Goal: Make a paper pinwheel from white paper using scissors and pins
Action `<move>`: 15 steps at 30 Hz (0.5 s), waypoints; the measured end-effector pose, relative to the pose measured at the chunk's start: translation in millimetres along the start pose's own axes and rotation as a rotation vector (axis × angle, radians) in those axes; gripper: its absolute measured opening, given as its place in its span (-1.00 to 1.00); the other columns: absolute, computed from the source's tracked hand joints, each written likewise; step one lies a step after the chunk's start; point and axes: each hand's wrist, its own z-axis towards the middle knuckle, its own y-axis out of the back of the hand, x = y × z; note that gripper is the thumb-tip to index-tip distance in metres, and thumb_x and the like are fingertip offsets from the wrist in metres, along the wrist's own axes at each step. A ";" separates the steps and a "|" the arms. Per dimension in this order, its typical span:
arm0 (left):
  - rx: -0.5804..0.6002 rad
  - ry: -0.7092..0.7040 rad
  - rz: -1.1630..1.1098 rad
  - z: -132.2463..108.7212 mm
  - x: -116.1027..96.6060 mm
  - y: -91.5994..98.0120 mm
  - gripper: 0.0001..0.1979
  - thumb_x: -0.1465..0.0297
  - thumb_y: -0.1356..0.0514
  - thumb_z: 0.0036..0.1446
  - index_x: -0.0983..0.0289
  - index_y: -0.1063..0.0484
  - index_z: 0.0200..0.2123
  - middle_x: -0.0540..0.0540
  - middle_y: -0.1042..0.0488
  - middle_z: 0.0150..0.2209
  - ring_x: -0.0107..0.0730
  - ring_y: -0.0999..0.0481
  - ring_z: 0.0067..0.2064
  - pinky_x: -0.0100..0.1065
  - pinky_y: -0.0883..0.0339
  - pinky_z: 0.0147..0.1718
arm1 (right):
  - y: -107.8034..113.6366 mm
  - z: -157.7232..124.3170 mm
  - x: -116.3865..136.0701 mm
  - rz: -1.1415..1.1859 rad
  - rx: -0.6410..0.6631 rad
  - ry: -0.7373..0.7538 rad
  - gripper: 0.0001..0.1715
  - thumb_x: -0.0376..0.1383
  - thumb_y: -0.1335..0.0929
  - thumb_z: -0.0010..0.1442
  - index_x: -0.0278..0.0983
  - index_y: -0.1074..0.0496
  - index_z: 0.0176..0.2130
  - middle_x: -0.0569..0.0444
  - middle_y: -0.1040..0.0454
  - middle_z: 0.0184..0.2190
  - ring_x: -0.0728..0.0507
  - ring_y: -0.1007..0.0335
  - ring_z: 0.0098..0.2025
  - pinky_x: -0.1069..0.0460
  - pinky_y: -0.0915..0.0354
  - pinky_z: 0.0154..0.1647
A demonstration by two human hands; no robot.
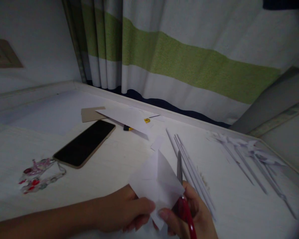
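Observation:
A square of white paper [151, 176] with crossing fold creases is held up near the bottom middle. My left hand [129, 209] pinches its lower left part, thumb on top. My right hand [189, 212] is closed around scissors [186, 212] with red handles, their blades pointing away from me along the paper's right corner. The right thumb also touches the paper's lower edge. Whether the blades are apart is hard to see. Just right of the scissors lie several thin white paper sticks [191, 166].
A black-screened phone [86, 142] with a beaded strap [40, 176] lies at the left. Behind are a brown card [89, 114], a white sheet [124, 118] and a yellow-black tool [127, 128]. Several paper pinwheels [251, 152] on sticks lie right. A curtain [164, 49] hangs behind.

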 end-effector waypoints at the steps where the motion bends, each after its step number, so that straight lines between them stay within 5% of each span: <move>1: 0.006 0.014 -0.015 0.0 0.2 -0.2 -0.68 0.30 0.13 -0.02 0.29 -0.16 -0.71 -0.11 -0.06 -0.76 -0.59 -0.02 -0.71 -0.48 0.10 -0.70 | 0.7 0.0 -0.6 0.022 0.028 0.000 -0.48 -0.10 -0.43 -0.26 -0.22 -0.12 -0.40 0.27 -0.25 -0.73 0.08 -0.10 -0.72 0.18 -0.12 -0.73; 5: -0.024 0.051 -0.040 -1.1 -3.3 0.9 -0.61 0.20 0.17 -0.01 0.30 -0.23 -0.66 -0.10 -0.07 -0.77 -0.56 -0.03 -0.70 -0.47 0.10 -0.69 | 6.2 1.4 -2.5 0.115 0.101 0.063 -0.50 0.00 -0.41 -0.23 -0.24 -0.21 -0.41 0.19 -0.28 -0.66 0.06 -0.12 -0.70 0.15 -0.10 -0.71; 8: -0.208 0.045 -0.013 -3.3 -9.8 5.8 -0.57 0.17 0.17 0.01 0.29 -0.22 -0.71 -0.09 -0.10 -0.78 -0.55 -0.08 -0.68 -0.46 0.00 -0.62 | 10.5 4.4 -4.7 0.172 0.127 0.110 -0.45 0.10 -0.38 -0.27 -0.25 -0.26 -0.43 0.12 -0.30 -0.57 0.06 -0.13 -0.66 0.14 -0.06 -0.72; 12: -0.453 0.023 0.000 -6.1 -16.3 15.4 -0.54 0.15 0.16 0.00 0.28 -0.19 -0.77 -0.08 -0.12 -0.81 -0.54 -0.12 -0.68 -0.45 -0.08 -0.56 | 11.5 9.9 -8.9 0.201 0.257 -0.036 -0.49 0.12 -0.30 -0.14 -0.25 -0.26 -0.44 0.17 -0.21 -0.63 0.06 -0.05 -0.67 0.14 -0.03 -0.70; 15: -0.516 -0.014 0.008 -7.3 -17.7 19.2 -0.52 0.11 0.17 -0.04 0.26 -0.19 -0.79 -0.07 -0.11 -0.82 -0.51 -0.16 -0.67 -0.44 -0.11 -0.54 | 10.3 9.3 -11.1 0.153 0.330 -0.097 -0.56 0.08 -0.27 -0.05 -0.25 -0.26 -0.44 0.22 -0.10 -0.67 0.06 0.00 -0.65 0.14 -0.04 -0.63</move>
